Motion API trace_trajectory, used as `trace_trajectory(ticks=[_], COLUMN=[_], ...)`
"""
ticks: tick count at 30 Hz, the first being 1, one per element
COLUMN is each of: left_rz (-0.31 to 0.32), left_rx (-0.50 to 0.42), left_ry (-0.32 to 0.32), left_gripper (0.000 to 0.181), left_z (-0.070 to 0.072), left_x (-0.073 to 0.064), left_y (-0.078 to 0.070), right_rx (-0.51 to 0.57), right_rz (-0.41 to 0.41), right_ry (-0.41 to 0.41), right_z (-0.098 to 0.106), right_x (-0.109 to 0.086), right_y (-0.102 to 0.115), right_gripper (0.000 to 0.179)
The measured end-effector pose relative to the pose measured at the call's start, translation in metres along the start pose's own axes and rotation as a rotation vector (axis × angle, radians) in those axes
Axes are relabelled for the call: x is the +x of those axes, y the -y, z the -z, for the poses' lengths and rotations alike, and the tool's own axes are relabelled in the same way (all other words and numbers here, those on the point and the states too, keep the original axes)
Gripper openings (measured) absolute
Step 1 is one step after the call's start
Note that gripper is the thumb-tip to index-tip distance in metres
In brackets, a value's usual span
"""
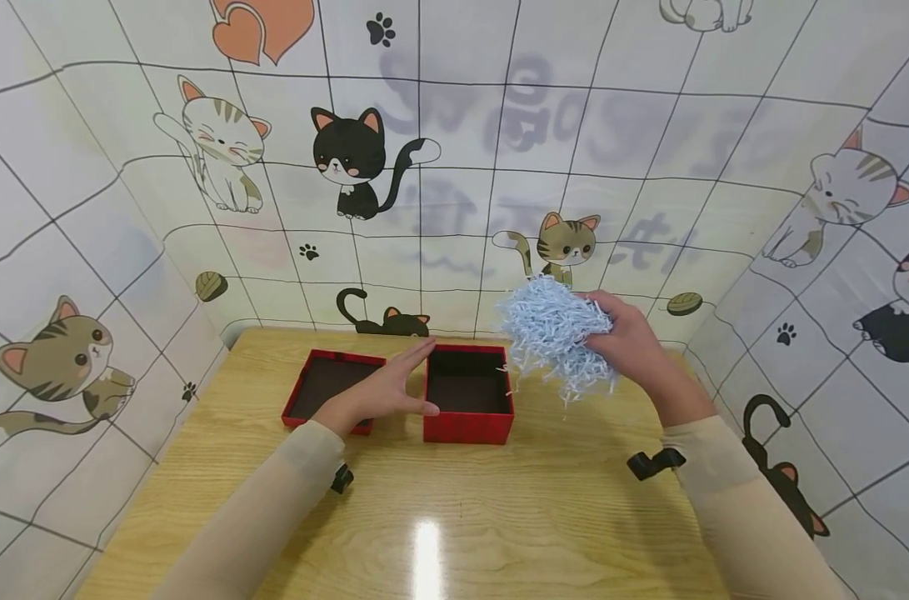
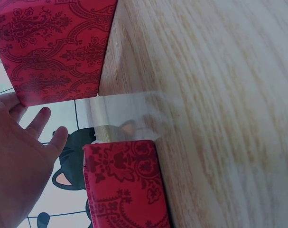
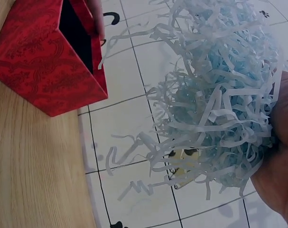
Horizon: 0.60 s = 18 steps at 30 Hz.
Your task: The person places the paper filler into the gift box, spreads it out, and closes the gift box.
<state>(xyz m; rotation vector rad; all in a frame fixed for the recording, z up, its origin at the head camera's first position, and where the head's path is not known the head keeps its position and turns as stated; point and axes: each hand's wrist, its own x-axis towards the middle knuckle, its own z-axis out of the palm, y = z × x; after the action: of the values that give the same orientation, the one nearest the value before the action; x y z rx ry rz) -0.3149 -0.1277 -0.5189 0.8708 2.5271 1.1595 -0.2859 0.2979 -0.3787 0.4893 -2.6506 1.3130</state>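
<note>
My right hand (image 1: 629,342) grips a fluffy clump of pale blue shredded paper (image 1: 547,325), held up to the right of a red box. In the right wrist view, loose strands of the shredded paper (image 3: 219,99) hang from the clump. The red box (image 1: 469,428) stands on the table without its lid, its dark inside showing and a few pale strands at its right rim. At the box's left side, my left hand (image 1: 382,385) has its fingers stretched out, thumb by the front corner. The left wrist view shows fingertips right at the patterned box (image 2: 56,52).
The red lid (image 1: 327,388) lies inside up on the wooden table (image 1: 454,500), left of the box and partly behind my left hand. A cat-print cloth (image 1: 454,200) hangs round the back and sides of the table.
</note>
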Motion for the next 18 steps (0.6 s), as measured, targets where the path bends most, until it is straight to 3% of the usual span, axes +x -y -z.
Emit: trace_trajectory(ticks=[7, 18], left_rz=[-0.015, -0.027], left_rx=[0.016, 0.016], left_ry=[-0.001, -0.001], left_gripper=[0.125, 0.122], left_z=[0.001, 0.001], left_x=[0.000, 0.000], left_y=[0.000, 0.002], right_rx=[0.010, 0.016], right_rz=[0.061, 0.067], right_ry=[0.051, 0.151], right_z=[-0.017, -0.046], right_x=[0.012, 0.028], right_y=[0.007, 0.011], right_gripper=[0.062, 0.059])
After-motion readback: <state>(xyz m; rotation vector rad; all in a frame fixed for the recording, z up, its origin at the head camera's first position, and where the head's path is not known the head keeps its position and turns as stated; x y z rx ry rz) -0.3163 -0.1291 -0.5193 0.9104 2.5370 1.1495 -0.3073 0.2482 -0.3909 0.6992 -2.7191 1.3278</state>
